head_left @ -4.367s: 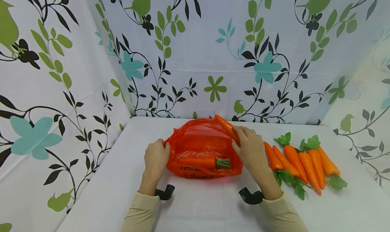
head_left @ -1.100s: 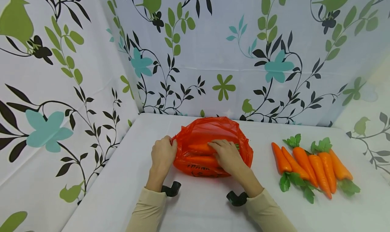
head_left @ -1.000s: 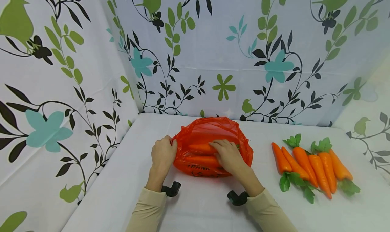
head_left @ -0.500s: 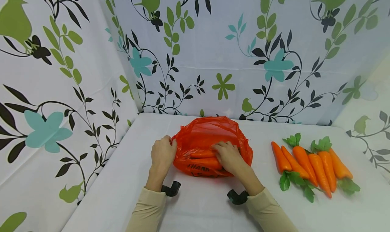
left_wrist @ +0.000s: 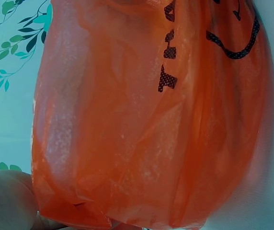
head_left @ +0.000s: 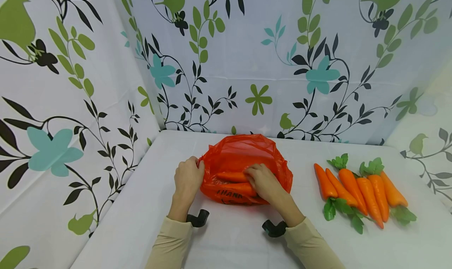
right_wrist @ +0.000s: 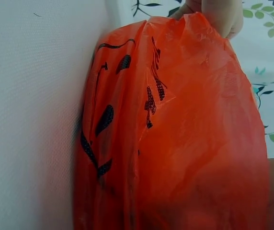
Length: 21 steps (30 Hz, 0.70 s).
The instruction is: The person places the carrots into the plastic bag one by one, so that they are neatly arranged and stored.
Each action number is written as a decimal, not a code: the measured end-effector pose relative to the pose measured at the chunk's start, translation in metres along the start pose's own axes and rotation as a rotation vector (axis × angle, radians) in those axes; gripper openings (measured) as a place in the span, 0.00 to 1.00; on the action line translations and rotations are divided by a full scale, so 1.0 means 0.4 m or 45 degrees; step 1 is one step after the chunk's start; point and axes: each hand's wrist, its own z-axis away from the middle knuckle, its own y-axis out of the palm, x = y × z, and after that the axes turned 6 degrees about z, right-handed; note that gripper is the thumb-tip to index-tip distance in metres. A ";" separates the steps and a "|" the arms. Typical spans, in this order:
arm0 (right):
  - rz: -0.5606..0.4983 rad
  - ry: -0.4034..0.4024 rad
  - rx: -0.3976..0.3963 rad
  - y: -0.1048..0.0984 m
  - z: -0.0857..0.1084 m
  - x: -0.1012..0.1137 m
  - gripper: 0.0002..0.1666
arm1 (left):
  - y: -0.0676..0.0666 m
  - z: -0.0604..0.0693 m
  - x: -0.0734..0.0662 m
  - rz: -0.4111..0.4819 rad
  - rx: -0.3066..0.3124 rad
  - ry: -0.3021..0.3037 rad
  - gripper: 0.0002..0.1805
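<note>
A red plastic bag point(head_left: 247, 146) with black lettering lies on the table, its mouth held open toward me. My left hand point(head_left: 188, 178) pinches the bag's left edge; those fingers also show at the top of the right wrist view. My right hand point(head_left: 265, 182) reaches into the mouth with curled fingers, gripping an orange carrot point(head_left: 231, 177) at its right end. Just below it, a second carrot point(head_left: 237, 189) lies in the bag, partly seen through the plastic. The bag point(left_wrist: 122, 120) fills most of the left wrist view and hides the fingertips there.
To the right of the bag lies a group of several carrots point(head_left: 367, 194) with green leaves. The white table point(head_left: 226, 241) meets a patterned cloth point(head_left: 219, 64) at the back. Black curved pieces point(head_left: 198, 218) sit at both wrists.
My right hand has brought a carrot from the bag's right rim into its mouth. Over the last second that carrot has shifted lower inside. The left hand keeps hold of the edge.
</note>
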 end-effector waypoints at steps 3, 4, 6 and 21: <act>0.019 -0.031 0.004 -0.001 0.000 0.001 0.17 | -0.001 -0.001 -0.003 0.001 -0.001 0.004 0.14; 0.029 -0.034 0.013 -0.002 0.000 0.002 0.18 | -0.001 -0.001 -0.004 0.002 0.001 0.003 0.14; 0.049 -0.030 0.041 -0.004 0.001 0.004 0.22 | -0.001 -0.001 -0.005 0.001 0.002 0.000 0.14; 0.076 0.004 0.132 -0.021 0.006 0.012 0.27 | 0.001 -0.001 -0.005 -0.004 0.007 -0.007 0.14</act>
